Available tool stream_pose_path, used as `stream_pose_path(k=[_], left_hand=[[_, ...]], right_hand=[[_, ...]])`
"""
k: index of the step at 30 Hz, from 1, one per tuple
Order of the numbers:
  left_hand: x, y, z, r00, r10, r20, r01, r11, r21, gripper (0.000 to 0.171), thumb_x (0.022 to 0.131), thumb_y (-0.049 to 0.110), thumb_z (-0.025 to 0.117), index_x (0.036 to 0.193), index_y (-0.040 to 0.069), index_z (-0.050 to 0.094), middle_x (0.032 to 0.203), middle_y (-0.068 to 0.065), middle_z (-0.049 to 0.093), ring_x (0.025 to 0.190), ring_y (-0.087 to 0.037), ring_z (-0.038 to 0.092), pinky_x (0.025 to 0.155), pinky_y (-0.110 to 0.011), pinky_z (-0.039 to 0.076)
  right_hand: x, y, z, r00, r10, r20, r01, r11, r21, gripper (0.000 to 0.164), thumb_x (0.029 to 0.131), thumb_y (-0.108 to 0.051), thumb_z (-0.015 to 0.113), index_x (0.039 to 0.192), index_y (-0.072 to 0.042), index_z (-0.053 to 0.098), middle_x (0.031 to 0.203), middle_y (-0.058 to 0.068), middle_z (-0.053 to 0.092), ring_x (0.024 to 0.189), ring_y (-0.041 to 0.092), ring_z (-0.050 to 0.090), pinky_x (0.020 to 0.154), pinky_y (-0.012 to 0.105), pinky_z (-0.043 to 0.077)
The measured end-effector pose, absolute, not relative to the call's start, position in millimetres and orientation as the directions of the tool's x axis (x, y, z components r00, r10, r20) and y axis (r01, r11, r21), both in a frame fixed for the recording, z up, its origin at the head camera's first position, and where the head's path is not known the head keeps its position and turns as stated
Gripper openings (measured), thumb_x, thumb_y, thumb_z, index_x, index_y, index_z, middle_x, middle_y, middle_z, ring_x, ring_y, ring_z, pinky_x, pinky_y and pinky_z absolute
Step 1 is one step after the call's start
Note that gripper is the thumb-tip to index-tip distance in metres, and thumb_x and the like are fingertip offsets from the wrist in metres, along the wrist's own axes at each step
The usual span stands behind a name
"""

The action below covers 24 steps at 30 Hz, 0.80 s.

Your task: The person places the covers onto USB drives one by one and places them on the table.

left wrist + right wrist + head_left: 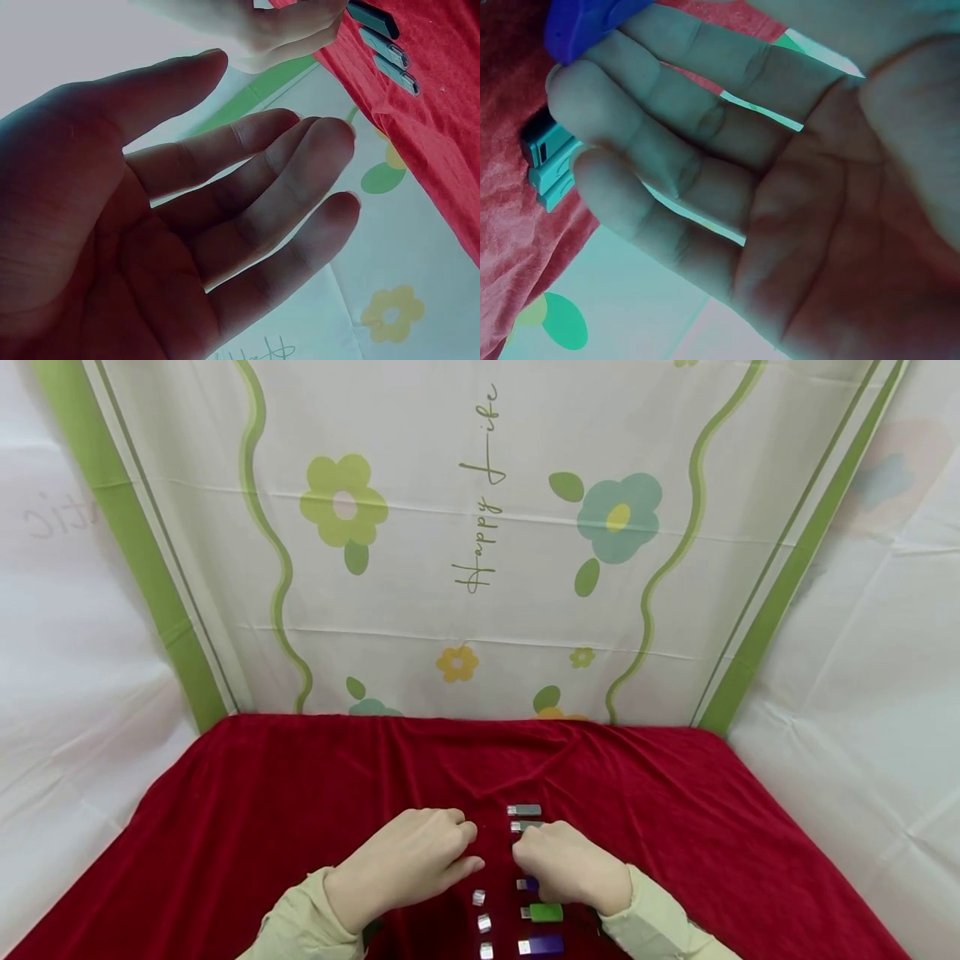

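Note:
My left hand point(412, 860) hovers over the red cloth, its fingers loosely bent and nothing in them; the left wrist view shows the bare palm. Over the column of USB sticks is my right hand point(566, 864), fingers slightly bent. Its fingertips are by a purple USB stick point(592, 26), partly covered by the hand in the head view; I cannot tell whether they touch it. Beyond the hand lie two grey USB sticks point(525, 810) and a black one point(375, 19). Nearer are a green USB stick point(546, 912) and a larger purple-blue USB stick point(542, 946).
Several small shiny silver blocks point(484, 923) lie in a column left of the sticks, just below the left hand. The red cloth point(300, 785) covers the table. A white flowered curtain point(412, 610) stands behind, with white sheets on both sides.

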<state>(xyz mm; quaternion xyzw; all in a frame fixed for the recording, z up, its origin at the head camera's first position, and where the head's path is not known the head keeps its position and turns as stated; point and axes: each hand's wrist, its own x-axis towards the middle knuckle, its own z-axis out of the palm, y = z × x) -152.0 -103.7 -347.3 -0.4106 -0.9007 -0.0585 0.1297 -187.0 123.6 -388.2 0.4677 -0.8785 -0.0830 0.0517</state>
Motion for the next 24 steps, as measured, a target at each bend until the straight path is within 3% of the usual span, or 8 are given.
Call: stream_pose_path(k=[12, 24], left_hand=[[-157, -106, -353, -0.649, 0.717, 0.255, 0.746, 0.666, 0.024, 0.029, 0.090, 0.027, 0.073, 0.069, 0.016, 0.056, 0.062, 0.009, 0.040, 0.051, -0.002, 0.035, 0.046, -0.016, 0.033], [-164, -107, -362, -0.667, 0.714, 0.214, 0.739, 0.670, 0.067, 0.026, 0.088, 0.026, 0.075, 0.071, 0.013, 0.059, 0.063, 0.008, 0.043, 0.053, -0.004, 0.038, 0.049, -0.018, 0.036]], right_hand=[[-188, 132, -372, -0.569, -0.821, 0.045, -0.810, 0.570, 0.137, 0.042, 0.056, -0.003, 0.075, 0.052, -0.019, 0.037, 0.052, -0.011, 0.030, 0.052, 0.006, 0.018, 0.042, 0.021, 0.026], [-189, 147, -349, -0.600, -0.791, 0.119, -0.789, 0.610, 0.076, 0.034, 0.061, -0.005, 0.074, 0.061, -0.020, 0.043, 0.058, -0.012, 0.035, 0.052, 0.005, 0.026, 0.043, 0.023, 0.029]])
